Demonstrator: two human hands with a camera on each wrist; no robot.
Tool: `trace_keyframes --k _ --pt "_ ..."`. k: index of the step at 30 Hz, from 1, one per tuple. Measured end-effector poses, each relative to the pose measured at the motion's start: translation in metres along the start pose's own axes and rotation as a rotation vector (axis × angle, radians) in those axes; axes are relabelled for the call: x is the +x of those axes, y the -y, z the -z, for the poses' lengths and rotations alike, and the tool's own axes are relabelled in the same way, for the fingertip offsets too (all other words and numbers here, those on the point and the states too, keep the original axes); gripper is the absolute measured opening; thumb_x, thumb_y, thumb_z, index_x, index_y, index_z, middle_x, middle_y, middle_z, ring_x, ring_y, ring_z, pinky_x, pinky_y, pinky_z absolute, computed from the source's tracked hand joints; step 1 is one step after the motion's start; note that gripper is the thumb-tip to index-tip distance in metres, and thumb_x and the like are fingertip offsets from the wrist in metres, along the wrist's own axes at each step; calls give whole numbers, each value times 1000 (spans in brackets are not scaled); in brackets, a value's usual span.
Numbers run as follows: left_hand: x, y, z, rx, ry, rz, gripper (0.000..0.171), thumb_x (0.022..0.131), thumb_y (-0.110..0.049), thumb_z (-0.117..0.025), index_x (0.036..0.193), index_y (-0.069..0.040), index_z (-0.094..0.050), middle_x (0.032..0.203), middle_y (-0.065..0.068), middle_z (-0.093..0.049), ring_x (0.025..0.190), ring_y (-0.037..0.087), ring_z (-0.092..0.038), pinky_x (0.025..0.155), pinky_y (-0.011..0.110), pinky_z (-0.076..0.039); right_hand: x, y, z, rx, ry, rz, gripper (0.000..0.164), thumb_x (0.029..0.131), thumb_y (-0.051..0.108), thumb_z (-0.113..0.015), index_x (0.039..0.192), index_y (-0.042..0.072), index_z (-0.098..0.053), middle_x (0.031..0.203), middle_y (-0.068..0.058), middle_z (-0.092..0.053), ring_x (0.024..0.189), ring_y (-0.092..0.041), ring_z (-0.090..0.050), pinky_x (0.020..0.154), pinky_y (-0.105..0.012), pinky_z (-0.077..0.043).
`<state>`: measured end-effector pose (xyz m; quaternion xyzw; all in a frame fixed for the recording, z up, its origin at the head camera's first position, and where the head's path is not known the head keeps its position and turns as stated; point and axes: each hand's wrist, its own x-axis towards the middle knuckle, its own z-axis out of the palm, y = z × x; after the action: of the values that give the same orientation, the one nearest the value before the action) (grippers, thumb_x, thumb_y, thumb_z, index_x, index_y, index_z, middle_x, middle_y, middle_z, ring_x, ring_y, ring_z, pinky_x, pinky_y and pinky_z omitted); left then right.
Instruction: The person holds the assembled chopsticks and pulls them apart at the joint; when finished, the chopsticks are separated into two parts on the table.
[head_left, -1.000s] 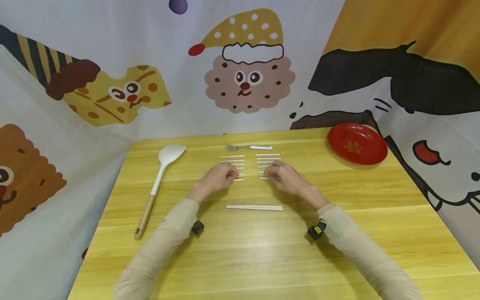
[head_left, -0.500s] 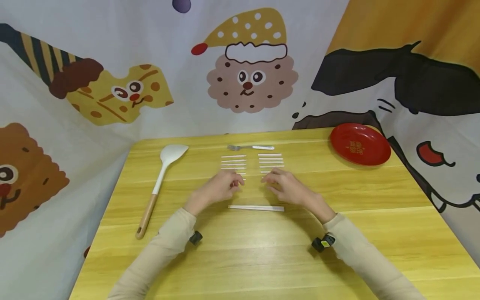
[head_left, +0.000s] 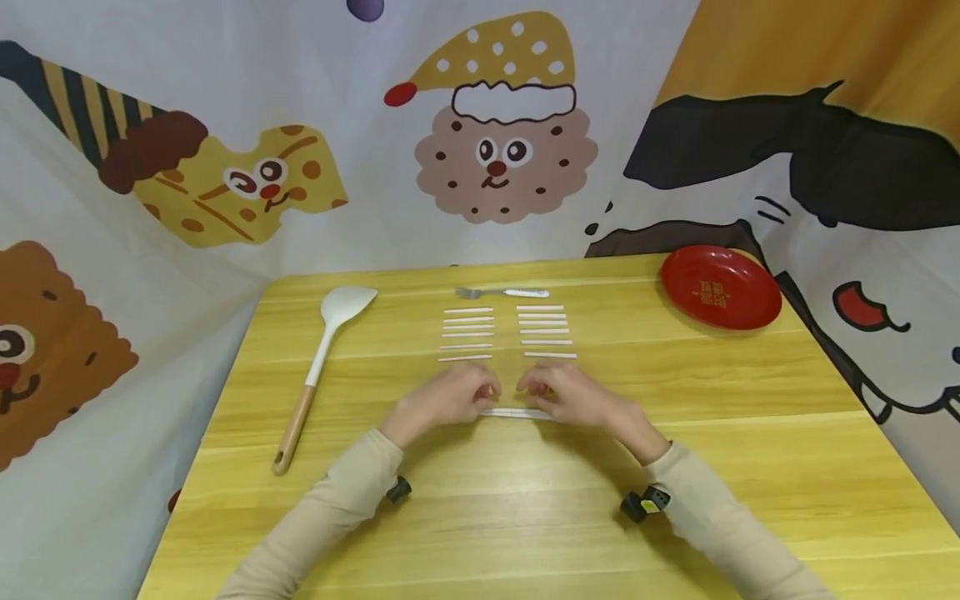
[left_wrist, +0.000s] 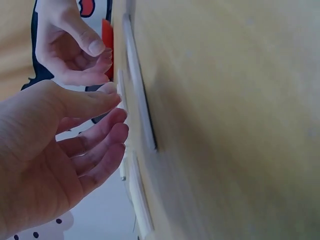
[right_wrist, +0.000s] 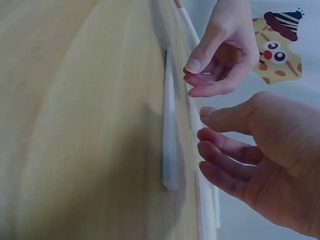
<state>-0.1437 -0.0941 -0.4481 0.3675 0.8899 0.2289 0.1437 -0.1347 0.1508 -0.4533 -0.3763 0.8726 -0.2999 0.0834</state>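
A pair of white chopsticks (head_left: 517,413) lies crosswise on the table, its two ends partly covered by my hands in the head view. My left hand (head_left: 442,396) hovers over the left end, fingers loosely bent. Over the right end hangs my right hand (head_left: 577,396), posed much the same. In the wrist views both hands stay apart from the chopsticks (right_wrist: 170,125), and nothing is between thumb and fingers. Beyond them lie two columns of short white sticks, a left column (head_left: 465,346) of thinner ones and a right column (head_left: 546,342) of thicker ones.
A fork (head_left: 501,292) lies behind the columns. At the left is a white spatula (head_left: 324,342) with a wooden handle. The red plate (head_left: 720,287) sits at the back right corner. A printed curtain (head_left: 360,183) hangs behind the wooden table (head_left: 517,508).
Both hands have come back toward the person, from the nearest short sticks to above the chopsticks. The front rows of short sticks are now uncovered.
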Motion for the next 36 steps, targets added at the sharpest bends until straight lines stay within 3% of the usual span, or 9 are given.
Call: trace_keyframes --k 9,20,26,36 --pt "2 -1 -10 -11 37 12 5 91 -7 -73 94 -11 -74 90 -2 -69 85 10 -61 78 22 -53 -2 -4 -14 47 35 -14 17 89 3 -73 106 3 -73 97 -7 -71 83 -10 -64 75 -22 -57" --pt "6 -2 -14 17 26 -21 14 90 4 -65 90 -8 -72 89 1 -70 83 12 -61 75 23 -54 -1 -7 -18 33 20 -30 15 91 3 -72 106 4 -74 96 -5 -71 83 -10 -64 74 -21 -57" --pt "7 -2 -14 -2 38 7 14 90 4 -65 90 -9 -71 88 -1 -68 81 10 -59 73 21 -52 -1 -6 -19 36 16 -31 15 91 3 -72 106 5 -74 96 -4 -70 84 -10 -64 75 -21 -57" --pt "10 1 -16 19 -3 -12 11 91 3 -67 89 -7 -69 84 0 -67 77 11 -59 69 20 -52 1 -9 -23 39 -8 -11 15 89 -1 -72 103 5 -73 93 -5 -70 81 -9 -65 72 -19 -56"
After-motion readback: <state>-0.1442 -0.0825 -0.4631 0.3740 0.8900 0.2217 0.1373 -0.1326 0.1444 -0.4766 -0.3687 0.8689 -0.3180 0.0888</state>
